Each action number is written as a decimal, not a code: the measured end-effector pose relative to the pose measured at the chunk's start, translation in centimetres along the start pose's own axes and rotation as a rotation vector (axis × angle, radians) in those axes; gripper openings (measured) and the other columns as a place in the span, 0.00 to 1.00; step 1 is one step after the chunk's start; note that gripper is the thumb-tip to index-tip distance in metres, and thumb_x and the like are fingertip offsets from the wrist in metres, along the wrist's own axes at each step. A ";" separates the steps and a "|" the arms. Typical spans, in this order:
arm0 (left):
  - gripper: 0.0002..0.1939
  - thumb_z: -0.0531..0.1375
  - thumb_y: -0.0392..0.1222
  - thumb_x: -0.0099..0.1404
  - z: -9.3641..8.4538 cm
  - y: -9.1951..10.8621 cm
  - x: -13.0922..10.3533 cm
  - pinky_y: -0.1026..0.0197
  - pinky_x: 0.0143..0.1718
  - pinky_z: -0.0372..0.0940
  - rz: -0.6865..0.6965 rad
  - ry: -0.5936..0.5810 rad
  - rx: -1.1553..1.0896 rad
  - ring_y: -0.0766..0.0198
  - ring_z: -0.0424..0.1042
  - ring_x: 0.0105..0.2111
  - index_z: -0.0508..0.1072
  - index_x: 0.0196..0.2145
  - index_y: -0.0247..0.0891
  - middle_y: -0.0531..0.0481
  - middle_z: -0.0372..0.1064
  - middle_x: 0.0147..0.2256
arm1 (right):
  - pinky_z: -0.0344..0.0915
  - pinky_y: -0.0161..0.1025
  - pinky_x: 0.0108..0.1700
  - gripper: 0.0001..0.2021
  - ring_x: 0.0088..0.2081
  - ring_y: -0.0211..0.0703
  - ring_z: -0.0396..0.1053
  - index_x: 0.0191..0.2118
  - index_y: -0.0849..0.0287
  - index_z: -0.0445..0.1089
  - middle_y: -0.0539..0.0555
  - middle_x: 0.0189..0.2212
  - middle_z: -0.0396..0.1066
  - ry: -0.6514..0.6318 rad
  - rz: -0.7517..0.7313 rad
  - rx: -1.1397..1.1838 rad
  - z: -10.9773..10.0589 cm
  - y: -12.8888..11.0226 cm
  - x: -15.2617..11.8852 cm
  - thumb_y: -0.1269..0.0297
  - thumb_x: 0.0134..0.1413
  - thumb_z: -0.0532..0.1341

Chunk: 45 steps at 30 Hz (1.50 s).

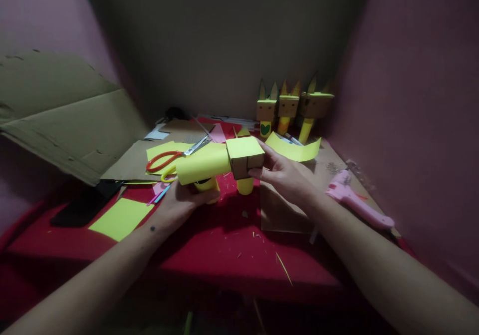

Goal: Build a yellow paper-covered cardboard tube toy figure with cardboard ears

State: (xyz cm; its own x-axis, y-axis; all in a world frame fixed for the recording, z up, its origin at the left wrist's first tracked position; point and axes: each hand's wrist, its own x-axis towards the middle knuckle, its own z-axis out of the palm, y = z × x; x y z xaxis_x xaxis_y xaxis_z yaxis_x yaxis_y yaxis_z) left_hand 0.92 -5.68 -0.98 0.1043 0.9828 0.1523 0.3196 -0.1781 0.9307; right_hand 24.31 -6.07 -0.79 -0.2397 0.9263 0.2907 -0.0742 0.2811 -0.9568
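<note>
A small cardboard box with a yellow paper top (245, 148) is in my right hand (279, 170), its thumb on the front face and its fingers at the side. Under the box shows a short yellow cylinder (245, 186); whether the two are joined I cannot tell. My left hand (181, 200) is closed on a yellow paper tube (211, 187) with a dark mark near its upper edge, its thumb across the front. Above that tube a curved yellow paper piece (204, 164) reaches to the box's left side. Most left fingers are hidden.
Red-handled scissors (164, 160) lie on yellow paper behind my left hand. A pink glue gun (357, 202) rests at the right. Three cardboard-headed figures (288, 108) stand at the back. A black phone-like slab (86, 205) and a yellow sheet (121, 218) lie left on the red cloth (209, 260).
</note>
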 end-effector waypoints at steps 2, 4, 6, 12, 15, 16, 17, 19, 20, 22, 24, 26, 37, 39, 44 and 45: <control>0.24 0.73 0.44 0.42 0.1 -0.1 0.0 0.56 0.38 0.73 -0.009 0.027 -0.007 0.49 0.75 0.39 0.73 0.38 0.38 0.46 0.78 0.36 | 0.62 0.54 0.63 0.43 0.60 0.56 0.64 0.70 0.46 0.53 0.54 0.63 0.65 0.006 0.004 -0.017 -0.1 0.1 0.0 0.64 0.48 0.69; 0.25 0.73 0.44 0.42 0.1 -0.4 0.1 0.56 0.37 0.73 -0.011 0.026 -0.022 0.49 0.75 0.39 0.73 0.39 0.38 0.46 0.78 0.37 | 0.62 0.55 0.63 0.44 0.60 0.56 0.65 0.70 0.47 0.53 0.55 0.63 0.65 0.010 0.000 -0.028 -0.2 0.3 0.0 0.63 0.48 0.69; 0.26 0.73 0.44 0.42 0.1 -1.0 0.1 0.55 0.37 0.74 0.008 0.019 -0.039 0.49 0.75 0.39 0.73 0.40 0.39 0.46 0.78 0.37 | 0.62 0.55 0.63 0.44 0.60 0.57 0.64 0.70 0.47 0.54 0.55 0.63 0.66 0.007 -0.006 -0.020 -0.2 0.4 0.1 0.64 0.48 0.69; 0.30 0.74 0.47 0.43 0.4 -2.2 0.4 0.52 0.41 0.75 0.048 0.006 -0.094 0.46 0.75 0.42 0.73 0.43 0.38 0.45 0.79 0.39 | 0.67 0.55 0.60 0.41 0.64 0.58 0.60 0.69 0.45 0.54 0.53 0.61 0.68 -0.002 -0.012 -0.037 -0.1 0.2 0.0 0.65 0.51 0.67; 0.29 0.73 0.48 0.45 0.4 -1.9 0.3 0.51 0.43 0.74 0.062 -0.030 -0.093 0.47 0.75 0.43 0.73 0.44 0.38 0.44 0.78 0.41 | 0.67 0.54 0.60 0.40 0.64 0.56 0.61 0.70 0.44 0.52 0.52 0.62 0.67 -0.004 -0.021 -0.097 -0.1 0.2 -0.1 0.66 0.53 0.65; 0.29 0.73 0.48 0.46 0.3 -1.7 0.2 0.51 0.43 0.74 0.067 -0.044 -0.091 0.47 0.75 0.43 0.73 0.45 0.37 0.44 0.78 0.41 | 0.67 0.54 0.60 0.40 0.64 0.56 0.61 0.70 0.44 0.51 0.52 0.62 0.67 -0.006 -0.023 -0.108 -0.2 0.3 -0.1 0.66 0.53 0.65; 0.29 0.73 0.48 0.47 0.3 -1.6 0.2 0.51 0.44 0.74 0.068 -0.056 -0.086 0.48 0.75 0.43 0.73 0.45 0.37 0.45 0.78 0.41 | 0.68 0.53 0.60 0.41 0.64 0.55 0.61 0.70 0.44 0.51 0.52 0.63 0.66 -0.008 -0.022 -0.113 -0.2 0.3 -0.1 0.66 0.53 0.65; 0.28 0.73 0.47 0.48 0.1 -1.4 0.1 0.51 0.44 0.74 0.068 -0.062 -0.063 0.49 0.75 0.43 0.72 0.45 0.38 0.45 0.77 0.40 | 0.68 0.53 0.60 0.40 0.64 0.55 0.61 0.71 0.44 0.50 0.52 0.63 0.66 -0.011 -0.018 -0.109 -0.2 0.3 -0.1 0.66 0.54 0.64; 0.28 0.73 0.46 0.48 0.1 -1.3 0.1 0.51 0.44 0.74 0.070 -0.065 -0.052 0.48 0.75 0.43 0.72 0.45 0.38 0.45 0.77 0.40 | 0.68 0.53 0.60 0.40 0.64 0.55 0.61 0.70 0.43 0.51 0.51 0.63 0.66 -0.009 -0.015 -0.107 -0.2 0.3 -0.1 0.67 0.54 0.64; 0.28 0.73 0.45 0.47 0.0 -1.4 0.2 0.51 0.44 0.74 0.071 -0.065 -0.055 0.48 0.75 0.44 0.72 0.45 0.39 0.46 0.77 0.41 | 0.67 0.53 0.60 0.40 0.63 0.55 0.62 0.70 0.43 0.52 0.51 0.63 0.67 0.000 -0.010 -0.106 -0.2 0.2 -0.1 0.67 0.53 0.65; 0.27 0.73 0.46 0.46 0.1 -1.5 0.2 0.51 0.43 0.74 0.064 -0.051 -0.078 0.48 0.75 0.43 0.72 0.43 0.39 0.46 0.78 0.40 | 0.67 0.54 0.60 0.39 0.62 0.55 0.63 0.69 0.42 0.53 0.50 0.61 0.68 0.007 -0.013 -0.108 -0.1 0.1 -0.1 0.67 0.53 0.65; 0.27 0.73 0.46 0.45 0.1 -1.6 0.2 0.51 0.42 0.74 0.046 -0.037 -0.103 0.48 0.75 0.42 0.72 0.42 0.39 0.46 0.78 0.39 | 0.67 0.55 0.60 0.38 0.62 0.55 0.64 0.69 0.42 0.55 0.51 0.60 0.70 0.003 -0.024 -0.124 -0.2 0.1 -0.1 0.66 0.53 0.65; 0.28 0.73 0.43 0.47 0.4 -1.7 0.1 0.50 0.45 0.73 0.046 -0.073 -0.167 0.49 0.74 0.44 0.73 0.45 0.37 0.45 0.77 0.41 | 0.63 0.57 0.63 0.37 0.62 0.56 0.65 0.68 0.43 0.57 0.53 0.62 0.67 0.006 -0.052 -0.143 -0.3 0.2 -0.2 0.64 0.53 0.66; 0.27 0.73 0.42 0.47 0.4 -1.9 0.1 0.49 0.46 0.72 0.051 -0.094 -0.187 0.50 0.74 0.43 0.73 0.45 0.37 0.45 0.76 0.41 | 0.60 0.57 0.65 0.37 0.63 0.55 0.63 0.68 0.42 0.57 0.52 0.63 0.65 0.010 -0.073 -0.160 -0.5 0.7 -0.2 0.63 0.54 0.66; 0.28 0.72 0.41 0.48 0.4 -2.8 0.3 0.47 0.43 0.73 0.082 -0.136 -0.247 0.47 0.74 0.44 0.72 0.48 0.37 0.42 0.75 0.43 | 0.60 0.59 0.65 0.31 0.61 0.55 0.66 0.64 0.45 0.63 0.53 0.59 0.71 0.051 -0.076 -0.179 -1.4 1.7 -0.5 0.61 0.55 0.67; 0.29 0.72 0.41 0.48 0.4 -2.9 0.3 0.47 0.42 0.73 0.084 -0.135 -0.253 0.47 0.74 0.44 0.72 0.48 0.37 0.42 0.75 0.43 | 0.60 0.59 0.64 0.29 0.60 0.55 0.67 0.62 0.45 0.66 0.53 0.57 0.72 0.058 -0.067 -0.177 -1.4 1.7 -0.5 0.62 0.54 0.68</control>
State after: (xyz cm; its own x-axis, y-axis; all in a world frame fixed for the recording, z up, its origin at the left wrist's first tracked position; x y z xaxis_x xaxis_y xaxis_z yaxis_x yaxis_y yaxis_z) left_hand 0.36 -4.86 -3.78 0.2502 0.9467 0.2028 0.0618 -0.2246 0.9725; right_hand 25.70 -5.68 -2.60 -0.1833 0.9156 0.3578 0.0849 0.3774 -0.9222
